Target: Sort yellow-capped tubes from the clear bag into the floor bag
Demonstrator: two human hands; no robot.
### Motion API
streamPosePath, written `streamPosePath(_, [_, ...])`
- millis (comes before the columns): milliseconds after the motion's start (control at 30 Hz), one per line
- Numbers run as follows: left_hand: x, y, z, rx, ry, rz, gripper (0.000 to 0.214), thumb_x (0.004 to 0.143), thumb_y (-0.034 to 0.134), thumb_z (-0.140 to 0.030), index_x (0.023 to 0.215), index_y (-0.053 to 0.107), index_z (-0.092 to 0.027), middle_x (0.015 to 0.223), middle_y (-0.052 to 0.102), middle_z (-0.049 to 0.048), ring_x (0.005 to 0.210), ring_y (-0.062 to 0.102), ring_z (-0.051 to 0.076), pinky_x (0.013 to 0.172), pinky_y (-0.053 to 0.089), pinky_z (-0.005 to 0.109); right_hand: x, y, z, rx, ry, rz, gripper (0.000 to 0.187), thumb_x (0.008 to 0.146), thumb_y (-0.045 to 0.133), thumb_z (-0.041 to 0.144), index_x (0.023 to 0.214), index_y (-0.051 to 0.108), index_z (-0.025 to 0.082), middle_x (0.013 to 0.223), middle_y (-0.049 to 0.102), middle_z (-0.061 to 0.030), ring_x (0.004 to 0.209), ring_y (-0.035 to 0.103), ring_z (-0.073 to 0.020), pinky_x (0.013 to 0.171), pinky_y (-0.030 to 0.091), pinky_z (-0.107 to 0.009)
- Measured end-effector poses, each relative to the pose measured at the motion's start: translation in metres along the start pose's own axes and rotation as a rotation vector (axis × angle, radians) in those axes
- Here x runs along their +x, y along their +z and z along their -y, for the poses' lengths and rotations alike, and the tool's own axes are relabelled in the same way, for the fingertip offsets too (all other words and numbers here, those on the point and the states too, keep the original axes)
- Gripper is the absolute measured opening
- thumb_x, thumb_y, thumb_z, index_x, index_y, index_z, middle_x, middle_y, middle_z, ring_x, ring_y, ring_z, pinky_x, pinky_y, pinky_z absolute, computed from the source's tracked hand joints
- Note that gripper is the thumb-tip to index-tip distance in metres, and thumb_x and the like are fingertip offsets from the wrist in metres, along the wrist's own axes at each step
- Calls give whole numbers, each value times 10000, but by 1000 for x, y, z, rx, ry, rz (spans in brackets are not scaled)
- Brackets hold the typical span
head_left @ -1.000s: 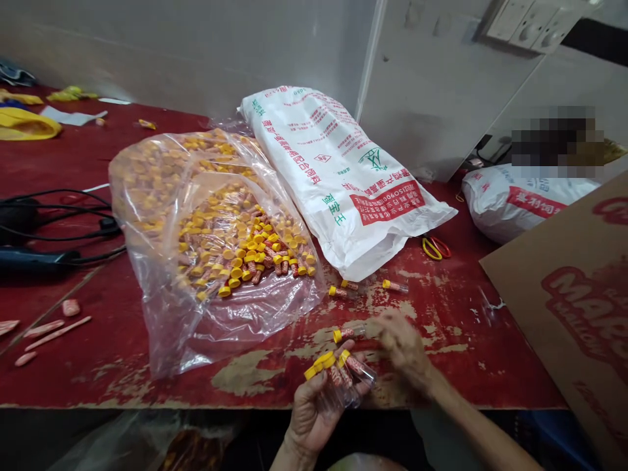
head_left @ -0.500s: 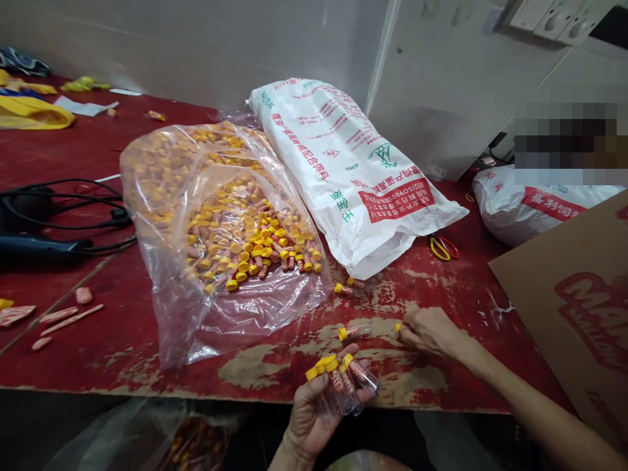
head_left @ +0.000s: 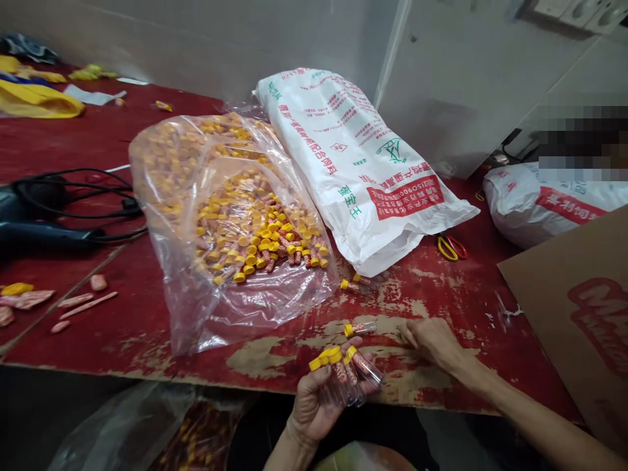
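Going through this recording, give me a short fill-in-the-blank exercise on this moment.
The left hand grips several clear tubes with ____ caps. A loose capped tube lies on the table just to the ____ of the right hand. The scissors beside the white sack have yellow and ____ handles.

Missing words: yellow; left; red.

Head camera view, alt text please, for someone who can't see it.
The left hand holds several yellow-capped clear tubes over a worn red table, the right hand beside a loose tube. Behind them, a clear plastic bag of more tubes lies next to a white printed sack.
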State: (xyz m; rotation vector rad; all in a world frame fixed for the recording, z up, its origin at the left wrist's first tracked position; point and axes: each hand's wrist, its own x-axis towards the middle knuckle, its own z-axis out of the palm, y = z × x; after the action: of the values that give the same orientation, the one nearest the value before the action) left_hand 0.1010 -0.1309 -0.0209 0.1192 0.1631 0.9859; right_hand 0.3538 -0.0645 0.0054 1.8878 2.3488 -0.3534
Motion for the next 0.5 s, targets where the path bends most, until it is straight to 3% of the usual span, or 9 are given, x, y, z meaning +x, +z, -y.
streamPosePath(100, [-9, 3, 0, 20, 58, -43, 479, 742, 640, -238, 1206, 554, -158, 1070, 670, 130, 1164, 533, 299, 1025, 326, 560, -18, -1, 30, 384, -61, -183, 386, 942, 312, 352, 809, 635, 188, 756, 667, -55, 674, 613, -183, 609, 445, -263])
streamPosePath(167, [-15, 8, 2, 31, 117, -94, 460, 716, 659, -232, 1160, 580, -143, 993, 687, 114, 1098, 574, 296, 1001, 357, 537, -28, 2, 62, 629, -137, -321, 347, 939, 330, 385, 990, 622, 204, 946, 672, -65, 837, 628, -200, 710, 490, -287])
streamPosePath(300, [-38, 19, -7, 26, 356, -237, 382, 648, 708, -165, 1022, 633, -142, 902, 699, 68, 888, 651, 217, 926, 434, 388, -33, 16, 141, 747, -410, -484, 314, 920, 396, 379, 1144, 542, 215, 1134, 574, -112, 1069, 534, -258, 921, 437, -430])
streamPosePath(367, [-63, 22, -16, 40, 503, -322, 337, 640, 713, -133, 969, 643, -139, 876, 701, 56, 813, 656, 184, 842, 471, 323, -35, 25, 184, 781, -519, -461, 345, 926, 385, 360, 1220, 479, 207, 1186, 531, -129, 1121, 492, -268, 950, 413, -462])
streamPosePath(500, [-136, 4, -35, -55, 771, -618, 242, 653, 673, -48, 879, 646, -130, 839, 708, 49, 767, 664, 173, 778, 500, 285, -39, 45, 261, 850, -774, -171, 437, 941, 362, 320, 1357, 328, 190, 1256, 507, -145, 1128, 506, -243, 942, 438, -409])
